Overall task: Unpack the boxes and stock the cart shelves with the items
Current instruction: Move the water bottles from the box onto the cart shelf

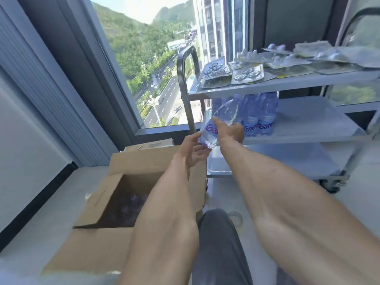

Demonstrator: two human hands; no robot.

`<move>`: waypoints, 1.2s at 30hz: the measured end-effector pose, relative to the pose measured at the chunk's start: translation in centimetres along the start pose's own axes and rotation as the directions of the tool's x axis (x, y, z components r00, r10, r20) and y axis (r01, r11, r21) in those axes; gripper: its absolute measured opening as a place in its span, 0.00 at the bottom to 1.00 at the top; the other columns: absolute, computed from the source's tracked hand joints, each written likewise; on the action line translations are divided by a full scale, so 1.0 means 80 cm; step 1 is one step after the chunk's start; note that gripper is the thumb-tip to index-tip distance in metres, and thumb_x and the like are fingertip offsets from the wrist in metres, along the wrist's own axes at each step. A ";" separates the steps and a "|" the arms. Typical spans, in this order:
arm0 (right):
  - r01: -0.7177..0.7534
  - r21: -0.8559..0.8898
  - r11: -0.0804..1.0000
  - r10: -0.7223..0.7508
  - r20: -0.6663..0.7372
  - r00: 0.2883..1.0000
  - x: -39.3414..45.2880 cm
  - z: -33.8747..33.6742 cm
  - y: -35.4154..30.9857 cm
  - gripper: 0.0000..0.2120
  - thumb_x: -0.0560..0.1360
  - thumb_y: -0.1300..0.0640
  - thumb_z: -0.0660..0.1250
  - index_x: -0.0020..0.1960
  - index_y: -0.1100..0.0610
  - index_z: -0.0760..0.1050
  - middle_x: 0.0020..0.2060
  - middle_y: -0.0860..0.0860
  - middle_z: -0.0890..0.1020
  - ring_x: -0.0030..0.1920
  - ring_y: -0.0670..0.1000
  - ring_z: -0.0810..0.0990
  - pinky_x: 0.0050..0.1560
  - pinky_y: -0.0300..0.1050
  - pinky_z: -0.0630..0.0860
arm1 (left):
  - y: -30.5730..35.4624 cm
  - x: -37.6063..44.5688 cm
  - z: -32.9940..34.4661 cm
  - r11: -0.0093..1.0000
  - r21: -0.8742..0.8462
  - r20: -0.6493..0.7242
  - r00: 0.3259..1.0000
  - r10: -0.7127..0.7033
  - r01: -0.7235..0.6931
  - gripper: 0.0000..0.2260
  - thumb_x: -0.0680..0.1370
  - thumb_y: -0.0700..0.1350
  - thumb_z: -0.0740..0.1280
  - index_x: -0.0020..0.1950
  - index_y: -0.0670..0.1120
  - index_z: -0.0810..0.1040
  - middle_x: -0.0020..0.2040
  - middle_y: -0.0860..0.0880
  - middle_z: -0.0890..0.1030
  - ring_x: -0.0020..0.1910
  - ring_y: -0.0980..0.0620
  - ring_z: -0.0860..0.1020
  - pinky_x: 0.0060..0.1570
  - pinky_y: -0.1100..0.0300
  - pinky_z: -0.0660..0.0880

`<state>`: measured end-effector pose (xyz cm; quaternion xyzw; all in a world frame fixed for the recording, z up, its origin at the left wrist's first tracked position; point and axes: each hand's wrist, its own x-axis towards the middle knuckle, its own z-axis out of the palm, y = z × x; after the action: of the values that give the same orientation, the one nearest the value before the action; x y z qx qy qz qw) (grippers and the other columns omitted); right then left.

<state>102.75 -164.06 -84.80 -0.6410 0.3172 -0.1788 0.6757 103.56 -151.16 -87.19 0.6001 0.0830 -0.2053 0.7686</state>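
head view: both hands [230, 131] hold bottle [216, 126] tilted, neck toward cart [308, 128].

Bare forearms; grey trousers [220, 243]

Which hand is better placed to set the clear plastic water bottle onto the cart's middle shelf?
Right. The right hand grips the clear plastic water bottle around its body, nearest the grey metal middle shelf and the standing bottles. The left hand only holds its base, farther back.
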 end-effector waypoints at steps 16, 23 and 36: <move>-0.041 0.018 0.999 0.043 -0.195 0.980 0.068 -0.110 0.025 0.42 0.60 0.34 0.76 0.64 0.56 0.68 0.59 0.54 0.79 0.57 0.58 0.80 0.55 0.50 0.76 | -0.123 0.056 0.134 0.968 -0.095 0.024 0.973 -0.231 0.232 0.27 0.76 0.72 0.55 0.45 0.50 0.77 0.34 0.47 0.78 0.33 0.54 0.64 0.37 0.61 0.63; -0.063 -0.055 0.997 0.051 -0.192 0.980 0.094 -0.114 0.026 0.42 0.60 0.34 0.77 0.63 0.57 0.68 0.59 0.54 0.77 0.58 0.58 0.78 0.57 0.51 0.75 | -0.137 0.067 0.159 0.962 -0.032 0.014 0.962 -0.272 0.273 0.26 0.80 0.67 0.51 0.41 0.49 0.78 0.29 0.48 0.78 0.27 0.51 0.73 0.32 0.60 0.69; 0.139 -0.338 0.931 -0.230 -0.245 0.942 0.217 -0.197 0.049 0.31 0.64 0.46 0.79 0.63 0.54 0.75 0.58 0.54 0.72 0.60 0.57 0.71 0.53 0.50 0.74 | -0.143 0.134 0.314 0.786 0.612 0.047 0.989 -0.141 0.083 0.07 0.80 0.44 0.61 0.53 0.43 0.76 0.44 0.41 0.79 0.32 0.47 0.76 0.39 0.59 0.70</move>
<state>104.51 -186.76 -91.72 -0.7360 0.3719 -0.2782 0.4926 105.51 -179.77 -94.66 0.7993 0.0132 -0.2933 0.5243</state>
